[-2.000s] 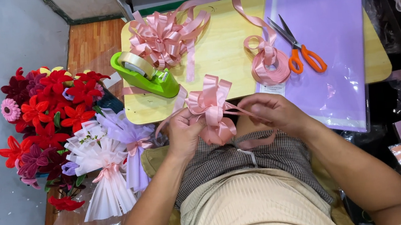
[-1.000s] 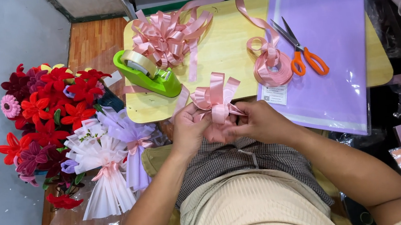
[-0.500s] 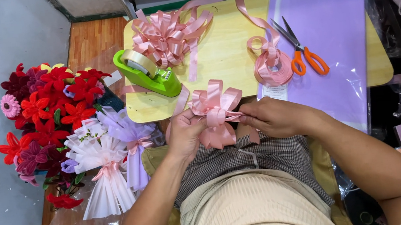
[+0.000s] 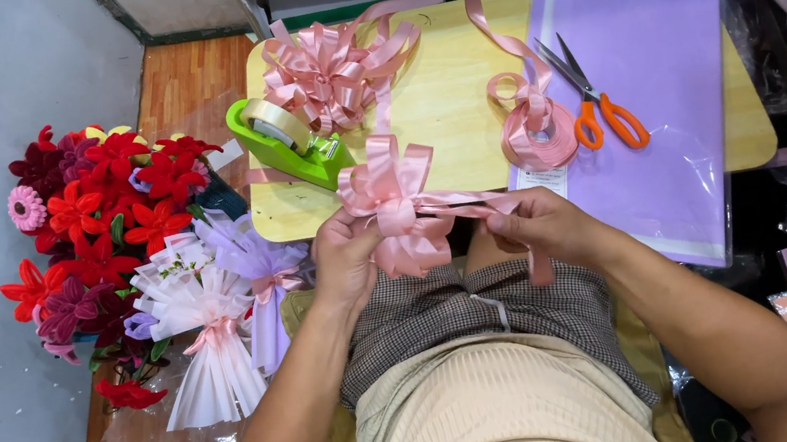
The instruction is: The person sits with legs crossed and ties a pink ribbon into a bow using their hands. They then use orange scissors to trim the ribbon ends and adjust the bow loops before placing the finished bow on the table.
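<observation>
Red fabric flowers [image 4: 105, 200] stand at far left, beside a green tape dispenser [image 4: 291, 144]. Left hand [image 4: 346, 256] is closed, pinching the pink ribbon bow [image 4: 394, 206] at its centre, just off the table edge [image 4: 383, 214]. Right hand [image 4: 537, 226], closed, has drawn the tail further right than a moment ago; the knot appears to be tightening. Orange scissors [image 4: 597, 104] lie untouched.

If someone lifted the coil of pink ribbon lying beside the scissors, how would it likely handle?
The ribbon coil looks loosely wound with a long tail trailing across the table, so it would probably sag and unwind rather than hold shape. It seems thin and glossy, so likely light and somewhat slippery.
</observation>
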